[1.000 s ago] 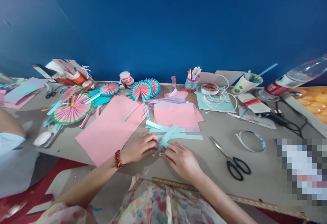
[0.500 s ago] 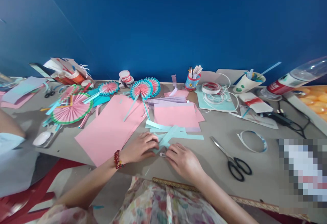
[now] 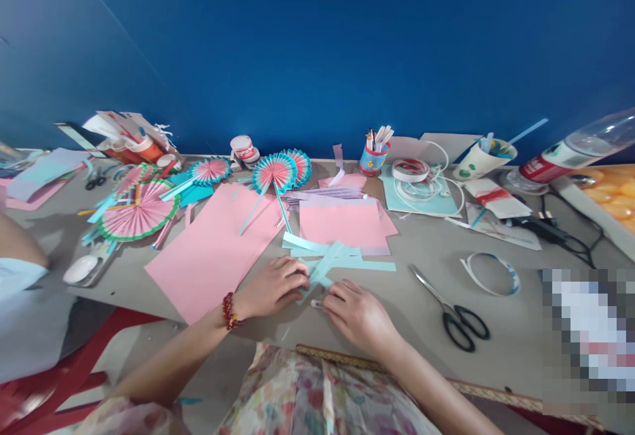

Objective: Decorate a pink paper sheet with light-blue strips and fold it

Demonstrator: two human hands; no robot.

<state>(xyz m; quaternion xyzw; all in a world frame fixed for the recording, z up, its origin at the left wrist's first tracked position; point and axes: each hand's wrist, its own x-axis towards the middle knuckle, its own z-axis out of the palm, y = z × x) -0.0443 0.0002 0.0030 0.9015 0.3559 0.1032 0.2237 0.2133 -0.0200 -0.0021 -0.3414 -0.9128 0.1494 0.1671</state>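
Both my hands rest on the grey table [image 3: 421, 316] near its front edge, working a light blue paper strip [image 3: 325, 265]. My left hand [image 3: 272, 286], with a red bead bracelet at the wrist, has its fingers curled and pressed on the strip's near end. My right hand [image 3: 357, 313] pinches the same end from the right, thumb and fingers closed. More light blue strips [image 3: 367, 265] lie crossed just beyond my fingers. A large pink paper sheet [image 3: 213, 253] lies to the left of my left hand.
Black-handled scissors [image 3: 454, 319] lie to the right of my right hand. Pink pleated paper fans [image 3: 141, 213] and smaller fans [image 3: 275, 174] sit further back. A pen cup [image 3: 372, 157], tape rolls [image 3: 409, 170], a plastic bottle [image 3: 570, 151] and another person's sleeve [image 3: 24, 316] at left.
My hands have barely moved; the fingers shift slightly on the strip's end. The view has drifted a little.
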